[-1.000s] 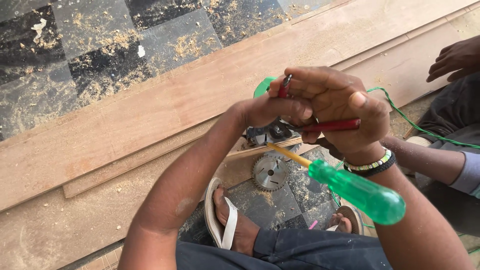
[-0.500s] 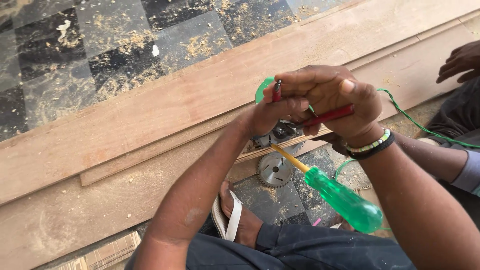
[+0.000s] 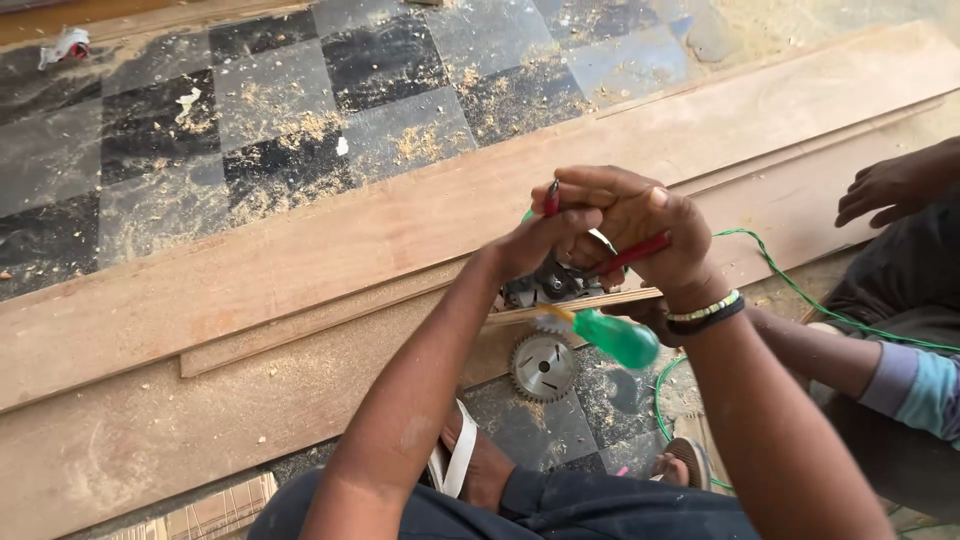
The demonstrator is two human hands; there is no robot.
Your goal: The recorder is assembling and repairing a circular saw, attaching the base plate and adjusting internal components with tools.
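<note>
My left hand (image 3: 535, 243) and my right hand (image 3: 645, 225) are clasped together around a red-handled tool (image 3: 640, 250). One red end pokes up past my left thumb and the other sticks out under my right palm. Just below the hands sits a small grey power tool (image 3: 548, 287) on a thin wood strip (image 3: 590, 300). Its round toothed saw blade (image 3: 542, 367) lies flat beneath. A screwdriver with a green handle (image 3: 617, 338) and a yellow shaft points into the tool. What holds the screwdriver is hidden by my right wrist.
Long wooden planks (image 3: 330, 250) dusted with sawdust run across the checkered floor (image 3: 250, 130). A green cable (image 3: 800, 292) loops at the right. Another person sits at the right: one hand (image 3: 890, 188) rests on a plank and a forearm (image 3: 810, 352) reaches under my right wrist. My sandalled foot (image 3: 462, 460) is below.
My clasped hands stay on the red-handled tool and have shifted slightly. The green screwdriver handle now sits closer in under my right wrist. The view has tilted to show more floor.
</note>
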